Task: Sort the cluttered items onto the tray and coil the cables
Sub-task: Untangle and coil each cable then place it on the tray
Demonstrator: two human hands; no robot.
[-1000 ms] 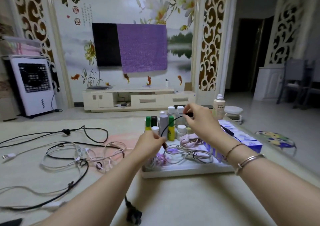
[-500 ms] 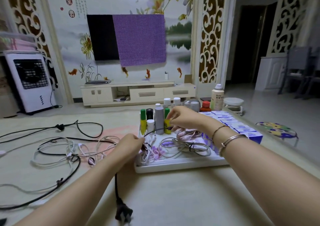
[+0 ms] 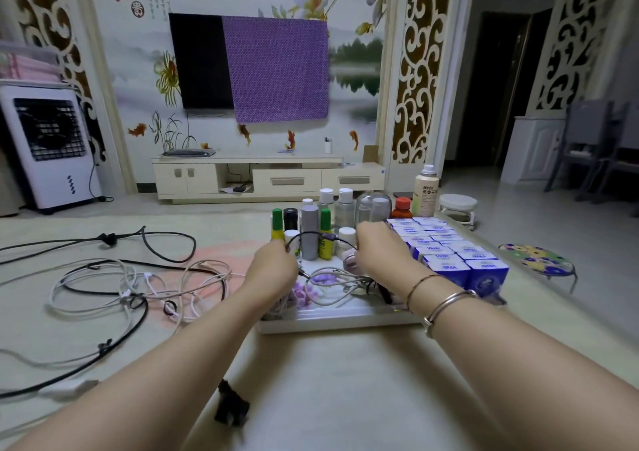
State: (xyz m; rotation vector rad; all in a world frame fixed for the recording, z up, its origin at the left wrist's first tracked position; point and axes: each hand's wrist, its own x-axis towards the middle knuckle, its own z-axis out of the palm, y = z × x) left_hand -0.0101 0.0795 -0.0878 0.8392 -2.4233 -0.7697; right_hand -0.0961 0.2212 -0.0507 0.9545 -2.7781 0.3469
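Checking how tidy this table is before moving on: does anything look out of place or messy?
Yes. A tangle of black and white cables sprawls uncoiled left of the tray, and a black plug lies loose near the front edge. Both hands, left hand and right hand, hold a thin black cable over the tray.

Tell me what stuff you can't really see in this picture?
- Head view: the fingertips of the left hand and right hand curl away from the camera, so each grip on the thin black cable is hidden.
- The tray floor is mostly covered by coiled cables.
- Blue box print is too small to read.
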